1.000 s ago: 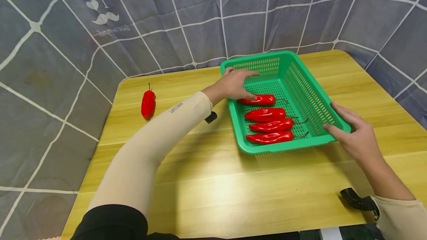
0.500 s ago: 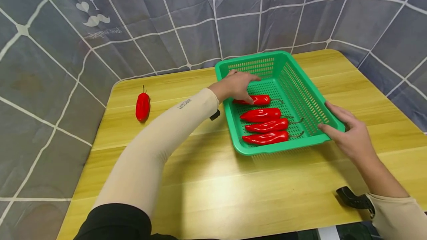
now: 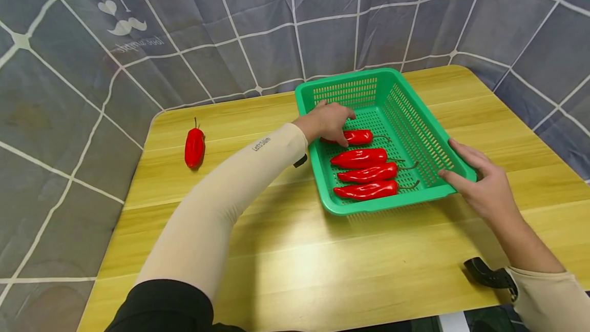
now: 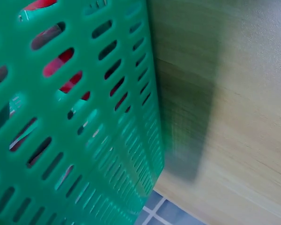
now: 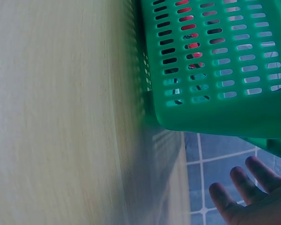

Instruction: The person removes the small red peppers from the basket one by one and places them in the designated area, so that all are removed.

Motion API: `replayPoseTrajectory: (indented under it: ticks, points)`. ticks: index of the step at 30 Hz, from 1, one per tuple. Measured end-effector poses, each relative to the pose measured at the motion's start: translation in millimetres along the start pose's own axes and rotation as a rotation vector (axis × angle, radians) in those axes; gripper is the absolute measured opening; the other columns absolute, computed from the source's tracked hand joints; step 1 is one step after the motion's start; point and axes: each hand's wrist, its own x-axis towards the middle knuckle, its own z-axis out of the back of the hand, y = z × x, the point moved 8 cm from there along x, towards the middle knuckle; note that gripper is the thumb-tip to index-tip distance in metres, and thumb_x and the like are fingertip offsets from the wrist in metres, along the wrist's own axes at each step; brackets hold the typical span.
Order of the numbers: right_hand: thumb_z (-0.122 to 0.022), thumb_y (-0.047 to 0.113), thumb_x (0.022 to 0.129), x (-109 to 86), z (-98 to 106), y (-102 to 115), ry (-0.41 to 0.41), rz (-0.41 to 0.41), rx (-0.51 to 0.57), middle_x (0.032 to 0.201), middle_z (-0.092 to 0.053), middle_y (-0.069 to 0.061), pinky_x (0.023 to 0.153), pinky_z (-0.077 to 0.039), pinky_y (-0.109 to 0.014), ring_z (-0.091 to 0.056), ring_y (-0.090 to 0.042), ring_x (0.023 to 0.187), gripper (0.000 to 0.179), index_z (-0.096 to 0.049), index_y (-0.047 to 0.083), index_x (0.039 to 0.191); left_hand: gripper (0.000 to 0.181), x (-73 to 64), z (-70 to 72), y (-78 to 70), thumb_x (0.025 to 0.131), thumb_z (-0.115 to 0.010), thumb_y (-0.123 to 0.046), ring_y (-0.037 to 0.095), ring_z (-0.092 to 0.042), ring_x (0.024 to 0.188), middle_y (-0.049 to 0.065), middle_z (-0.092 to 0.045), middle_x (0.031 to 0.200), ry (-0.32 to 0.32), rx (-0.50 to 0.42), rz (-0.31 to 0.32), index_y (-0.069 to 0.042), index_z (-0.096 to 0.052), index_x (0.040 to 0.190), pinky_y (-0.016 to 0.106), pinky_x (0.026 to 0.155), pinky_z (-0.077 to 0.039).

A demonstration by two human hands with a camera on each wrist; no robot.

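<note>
A green plastic basket (image 3: 417,200) holds several glossy red chili peppers, stems pointing right. My left hand (image 3: 328,119) reaches over its left wall, fingers curved above the farthest pepper (image 3: 361,137). The thumb overlaps that pepper's near side; most fingers are hidden, and I cannot tell if they grip it. Three more chili peppers (image 3: 367,173) lie nearer me. My right hand (image 3: 493,193) grips the basket's near right corner, thumb over the rim. In the right wrist view, several fingers of that hand (image 5: 257,201) extend beside the basket wall (image 5: 201,117).
Another red chili pepper (image 3: 194,148) lies on the wooden table (image 3: 286,260) at the left. A grey curtain (image 3: 272,19) with white grid lines closes off the back and sides. The left wrist view is mostly filled by the slotted basket wall (image 4: 84,154).
The left hand has lowered slightly toward the farthest chili pepper, and its index finger has bent down a little. The right hand keeps its hold on the basket. The head view has shifted slightly.
</note>
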Motion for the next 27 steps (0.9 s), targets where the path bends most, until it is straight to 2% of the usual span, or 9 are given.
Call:
replayPoseTrajectory:
  ticks: [5,12,17,20,24,27]
  points:
    - [-0.070,0.020,0.085,1.1,-0.1,1.9,0.007,0.016,0.007,0.142,-0.045,0.016,0.076,-0.036,0.001,-0.040,0.012,0.108,0.063,-0.044,0.028,0.141,0.071,-0.1,-2.1,1.1,0.077,-0.074,-0.045,0.018,-0.040,0.133,-0.003,-0.052,0.138,0.011,0.000,0.006,-0.021,-0.047,0.139,0.050,0.117,-0.012]
    - [-0.070,0.020,0.085,-1.6,0.7,4.1,0.008,0.026,0.001,0.141,-0.045,0.020,0.077,-0.036,0.002,-0.040,0.012,0.110,0.062,-0.044,0.029,0.141,0.063,-0.1,-5.2,-1.0,0.076,-0.075,-0.047,0.016,-0.046,0.123,-0.005,-0.059,0.126,0.027,0.038,-0.007,-0.020,-0.056,0.130,0.045,0.112,-0.021]
    - [-0.070,0.024,0.085,-3.5,0.5,5.9,0.004,0.012,-0.009,0.141,-0.045,0.019,0.079,-0.034,0.003,-0.040,0.011,0.115,0.062,-0.044,0.031,0.141,0.051,-0.1,-7.4,-1.0,0.076,-0.075,-0.042,0.015,-0.046,0.118,-0.006,-0.061,0.116,0.039,0.043,-0.002,-0.021,-0.061,0.121,0.049,0.115,-0.015]
    - [-0.069,0.024,0.086,-4.3,0.1,6.2,0.013,0.010,-0.014,0.142,-0.044,0.020,0.076,-0.037,0.002,-0.042,0.011,0.110,0.062,-0.043,0.031,0.142,0.043,-0.8,-8.4,-1.2,0.077,-0.075,-0.038,0.015,-0.045,0.116,-0.005,-0.061,0.110,0.044,0.040,0.004,-0.021,-0.063,0.115,0.050,0.117,-0.012]
    - [-0.068,0.023,0.086,-5.0,-0.3,5.7,0.023,0.007,-0.017,0.142,-0.043,0.021,0.074,-0.038,0.001,-0.041,0.012,0.107,0.062,-0.042,0.031,0.142,0.041,-2.1,-8.1,-1.1,0.077,-0.075,-0.039,0.015,-0.045,0.113,-0.005,-0.060,0.107,0.036,0.028,0.014,-0.021,-0.064,0.112,0.049,0.117,-0.012]
    - [-0.068,0.024,0.086,-5.3,-0.7,5.3,0.027,-0.002,-0.013,0.142,-0.043,0.020,0.076,-0.037,0.002,-0.039,0.012,0.110,0.062,-0.042,0.031,0.142,0.043,-3.4,-6.2,-0.8,0.075,-0.076,-0.042,0.014,-0.047,0.109,-0.005,-0.059,0.104,0.014,0.007,0.021,-0.020,-0.064,0.110,0.047,0.116,-0.016]
